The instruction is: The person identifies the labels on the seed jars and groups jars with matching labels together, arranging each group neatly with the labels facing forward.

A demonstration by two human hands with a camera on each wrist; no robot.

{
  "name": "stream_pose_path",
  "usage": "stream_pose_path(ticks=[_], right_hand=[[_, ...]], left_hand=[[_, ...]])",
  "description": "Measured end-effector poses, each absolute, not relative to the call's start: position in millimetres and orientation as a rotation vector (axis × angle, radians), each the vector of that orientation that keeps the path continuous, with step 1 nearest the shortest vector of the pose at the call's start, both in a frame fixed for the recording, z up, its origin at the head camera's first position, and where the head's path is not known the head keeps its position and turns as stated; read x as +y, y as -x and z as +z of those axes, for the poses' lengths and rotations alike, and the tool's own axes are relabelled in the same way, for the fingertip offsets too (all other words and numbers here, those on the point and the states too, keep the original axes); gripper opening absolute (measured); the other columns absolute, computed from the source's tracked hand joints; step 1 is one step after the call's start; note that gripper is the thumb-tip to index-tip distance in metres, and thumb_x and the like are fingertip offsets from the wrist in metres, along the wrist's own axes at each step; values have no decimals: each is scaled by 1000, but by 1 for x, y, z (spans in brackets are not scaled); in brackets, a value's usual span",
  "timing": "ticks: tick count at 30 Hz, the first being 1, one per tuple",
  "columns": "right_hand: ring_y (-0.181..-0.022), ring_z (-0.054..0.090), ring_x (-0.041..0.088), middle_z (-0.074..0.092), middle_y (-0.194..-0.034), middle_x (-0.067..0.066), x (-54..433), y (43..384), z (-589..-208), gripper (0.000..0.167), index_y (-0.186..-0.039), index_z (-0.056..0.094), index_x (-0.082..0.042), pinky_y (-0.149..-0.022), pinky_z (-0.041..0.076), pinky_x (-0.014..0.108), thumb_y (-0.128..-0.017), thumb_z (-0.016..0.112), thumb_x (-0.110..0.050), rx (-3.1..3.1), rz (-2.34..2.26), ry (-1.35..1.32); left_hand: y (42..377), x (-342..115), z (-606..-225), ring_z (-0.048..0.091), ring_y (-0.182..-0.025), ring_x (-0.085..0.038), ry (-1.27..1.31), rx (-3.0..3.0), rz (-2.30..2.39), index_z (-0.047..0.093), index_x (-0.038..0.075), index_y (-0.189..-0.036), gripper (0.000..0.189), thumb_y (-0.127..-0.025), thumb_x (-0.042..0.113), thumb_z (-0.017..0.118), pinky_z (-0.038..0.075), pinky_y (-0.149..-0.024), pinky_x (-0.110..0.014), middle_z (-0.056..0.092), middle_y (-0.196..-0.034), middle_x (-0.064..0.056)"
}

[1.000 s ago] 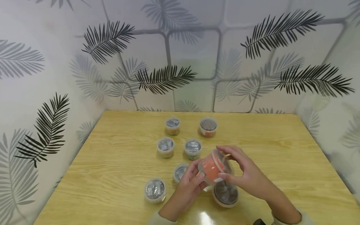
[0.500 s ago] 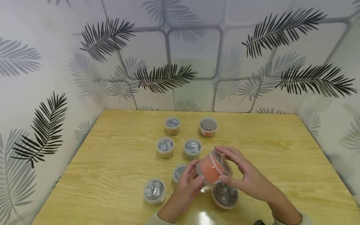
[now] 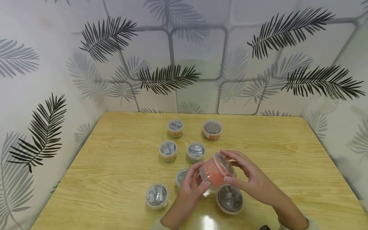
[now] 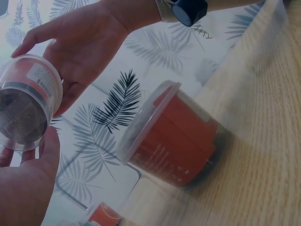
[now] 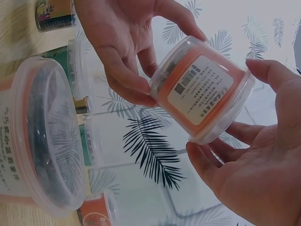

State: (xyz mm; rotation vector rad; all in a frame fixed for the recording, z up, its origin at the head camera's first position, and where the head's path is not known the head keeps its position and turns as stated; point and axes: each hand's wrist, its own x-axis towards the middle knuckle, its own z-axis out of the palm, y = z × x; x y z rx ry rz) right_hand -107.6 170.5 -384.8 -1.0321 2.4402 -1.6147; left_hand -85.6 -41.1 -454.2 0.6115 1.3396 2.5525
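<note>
Both hands hold a clear plastic tub (image 3: pixel 213 172) with an orange label, tilted on its side above the table. My left hand (image 3: pixel 188 191) grips its base, thumb on the near side. My right hand (image 3: pixel 249 180) holds the lid end between thumb and fingers. In the right wrist view, the tub's white label panel (image 5: pixel 201 89) shows small print and a square code. Dark contents show at the lid end in the left wrist view. A similar orange-labelled tub (image 3: pixel 230 198) stands upright just below, its lid over something dark.
Several smaller lidded tubs stand on the wooden table (image 3: pixel 115 179): one at front left (image 3: pixel 157 196), another partly behind my left hand (image 3: pixel 181 177), others farther back. An orange-labelled tub (image 3: pixel 212 129) stands at back right. A leaf-patterned backdrop (image 3: pixel 198 95) rises behind.
The held tub has shifted slightly left and turned a little in the hands. Both hands keep their hold; the head view has moved slightly.
</note>
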Motion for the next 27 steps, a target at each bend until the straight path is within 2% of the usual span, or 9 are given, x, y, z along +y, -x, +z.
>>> stream_pose_path(ticks=[5, 14, 20, 27], right_hand=[[-127, 35, 20, 39, -140, 0, 170, 107, -381, 64, -143, 36, -17, -99, 36, 23, -86, 64, -3, 2438, -1604, 1071], [-125, 38, 16, 43, -136, -2, 170, 110, -380, 62, -140, 39, -20, -96, 40, 29, -86, 66, -6, 2484, -1592, 994], [-124, 39, 17, 44, -135, 0, 170, 108, -378, 63, -139, 40, -16, -97, 39, 26, -84, 67, -3, 2442, -1655, 987], [-127, 36, 19, 42, -137, 2, 172, 107, -375, 63, -141, 39, -10, -101, 35, 24, -84, 65, 0, 2385, -1692, 1000]], left_hand=[[86, -39, -454, 31, -131, -31, -621, 1393, 2578, 30, 3, -134, 60, -84, 2, 63, 33, -104, -40, 34, -140, -14], [85, -39, -450, 34, -129, -30, -643, 1453, 2583, 29, 1, -135, 64, -82, 0, 66, 35, -103, -41, 33, -139, -15], [84, -39, -450, 33, -130, -30, -673, 1442, 2545, 24, 1, -137, 65, -85, 1, 63, 34, -104, -41, 30, -142, -15], [84, -40, -450, 32, -130, -30, -667, 1250, 2506, 21, 8, -140, 55, -93, 9, 49, 35, -103, -41, 23, -146, -13]])
